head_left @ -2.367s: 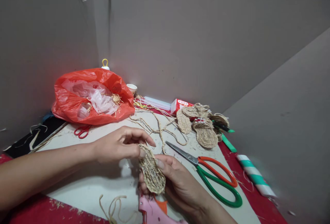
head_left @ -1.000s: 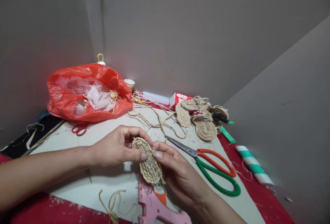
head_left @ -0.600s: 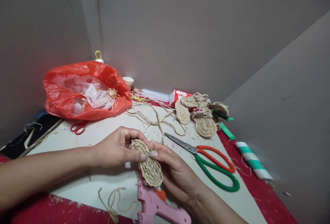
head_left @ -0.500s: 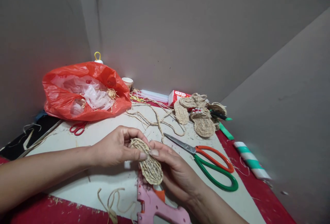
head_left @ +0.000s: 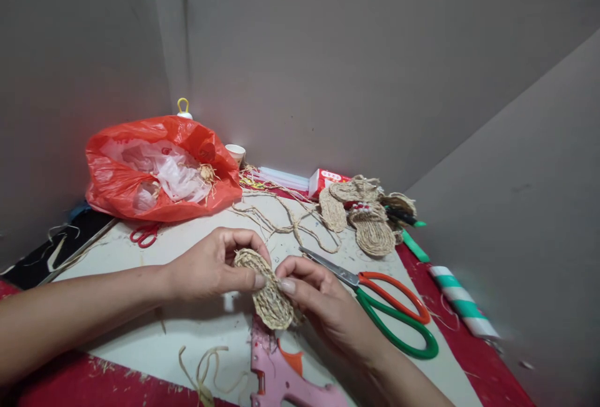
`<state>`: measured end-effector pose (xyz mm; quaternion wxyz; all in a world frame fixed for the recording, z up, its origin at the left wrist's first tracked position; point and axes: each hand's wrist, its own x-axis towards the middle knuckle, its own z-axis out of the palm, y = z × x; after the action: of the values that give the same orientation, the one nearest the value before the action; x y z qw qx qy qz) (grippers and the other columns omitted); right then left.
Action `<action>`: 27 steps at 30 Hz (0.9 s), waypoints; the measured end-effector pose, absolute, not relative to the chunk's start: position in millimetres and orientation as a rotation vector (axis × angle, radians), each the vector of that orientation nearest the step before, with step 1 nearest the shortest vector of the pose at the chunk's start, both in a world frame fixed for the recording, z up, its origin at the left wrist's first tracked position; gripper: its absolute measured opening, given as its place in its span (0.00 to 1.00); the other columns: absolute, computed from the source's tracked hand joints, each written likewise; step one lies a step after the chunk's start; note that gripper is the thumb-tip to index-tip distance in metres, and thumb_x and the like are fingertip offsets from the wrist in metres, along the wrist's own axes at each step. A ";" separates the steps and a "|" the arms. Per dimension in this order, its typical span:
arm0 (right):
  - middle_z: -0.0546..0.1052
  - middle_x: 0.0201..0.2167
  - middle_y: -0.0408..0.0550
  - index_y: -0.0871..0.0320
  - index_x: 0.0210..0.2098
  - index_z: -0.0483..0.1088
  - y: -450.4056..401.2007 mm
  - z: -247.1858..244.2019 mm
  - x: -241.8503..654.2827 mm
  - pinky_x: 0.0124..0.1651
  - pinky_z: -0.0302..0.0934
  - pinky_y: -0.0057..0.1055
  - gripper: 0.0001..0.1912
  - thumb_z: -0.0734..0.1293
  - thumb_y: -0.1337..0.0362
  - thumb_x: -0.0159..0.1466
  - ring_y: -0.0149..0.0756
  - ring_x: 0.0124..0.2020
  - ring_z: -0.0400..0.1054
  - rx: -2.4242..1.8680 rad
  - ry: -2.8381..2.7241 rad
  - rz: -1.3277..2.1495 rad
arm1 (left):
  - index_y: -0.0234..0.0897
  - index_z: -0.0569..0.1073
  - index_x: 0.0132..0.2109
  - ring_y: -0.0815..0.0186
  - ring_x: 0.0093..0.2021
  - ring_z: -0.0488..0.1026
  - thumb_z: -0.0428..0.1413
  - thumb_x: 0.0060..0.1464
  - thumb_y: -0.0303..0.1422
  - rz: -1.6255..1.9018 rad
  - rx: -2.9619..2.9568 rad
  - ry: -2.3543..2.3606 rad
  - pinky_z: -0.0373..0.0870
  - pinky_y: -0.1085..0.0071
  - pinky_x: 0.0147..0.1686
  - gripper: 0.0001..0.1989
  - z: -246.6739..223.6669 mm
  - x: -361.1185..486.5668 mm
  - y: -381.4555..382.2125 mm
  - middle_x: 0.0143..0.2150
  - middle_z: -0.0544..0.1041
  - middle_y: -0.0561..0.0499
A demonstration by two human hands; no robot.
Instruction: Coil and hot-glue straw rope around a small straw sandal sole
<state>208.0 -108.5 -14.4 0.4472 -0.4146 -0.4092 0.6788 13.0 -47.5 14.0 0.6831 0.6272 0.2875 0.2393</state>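
Observation:
A small sole-shaped piece of braided straw (head_left: pixel 269 301) is held above the white board (head_left: pixel 220 332). My left hand (head_left: pixel 225 266) pinches its upper end, thumb on the front face and fingers behind. At its right edge, my right hand (head_left: pixel 314 294) is closed with thumb and forefinger against the braid; whether a loose end sits between them I cannot make out. Below the straw piece lies a pink glue gun (head_left: pixel 279 372) with an orange trigger. Large scissors (head_left: pixel 375 301) with one orange and one green handle rest to the right of my right hand.
A red plastic bag (head_left: pixel 122 200) stands at the back left, small red scissors (head_left: pixel 145 235) before it. Braided straw cord (head_left: pixel 295 226) trails across the board's far side. Woven straw slippers (head_left: pixel 372 232) are heaped back right, near a green-and-white striped roll (head_left: pixel 464 301). Grey walls rise behind.
My right thumb and fingers have shifted slightly right along the sole's edge, leaving a gap from my left hand. The whole view has shifted a little.

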 end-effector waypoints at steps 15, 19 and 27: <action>0.71 0.24 0.38 0.57 0.30 0.72 -113.4 -19.9 196.5 0.30 0.57 0.23 0.11 0.76 0.59 0.54 0.27 0.26 0.62 -1.071 -0.973 1.345 | 0.31 0.73 0.33 0.71 0.27 0.71 0.67 0.45 0.35 0.626 1.147 0.606 0.66 0.76 0.30 0.14 -2.6 23.4 -53.7 0.27 0.76 0.52; 0.74 0.28 0.39 0.52 0.32 0.74 -116.1 -22.7 196.8 0.32 0.60 0.23 0.02 0.72 0.63 0.61 0.28 0.29 0.66 -1.128 -1.218 1.018 | 0.31 0.74 0.32 0.71 0.26 0.72 0.68 0.44 0.34 0.626 1.138 0.640 0.67 0.75 0.30 0.14 -3.2 23.3 -53.5 0.26 0.77 0.52; 0.78 0.29 0.44 0.52 0.34 0.76 -118.6 -20.7 197.4 0.34 0.66 0.28 0.08 0.70 0.72 0.60 0.34 0.31 0.72 -1.096 -1.537 0.515 | 0.30 0.75 0.31 0.72 0.25 0.71 0.68 0.45 0.33 0.599 1.149 0.622 0.67 0.76 0.29 0.11 0.1 21.0 -52.6 0.25 0.77 0.53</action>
<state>197.4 -118.6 -20.7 0.5584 -0.4648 -0.6516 0.2182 21.0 -52.6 0.1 0.7527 0.5264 0.2848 0.2743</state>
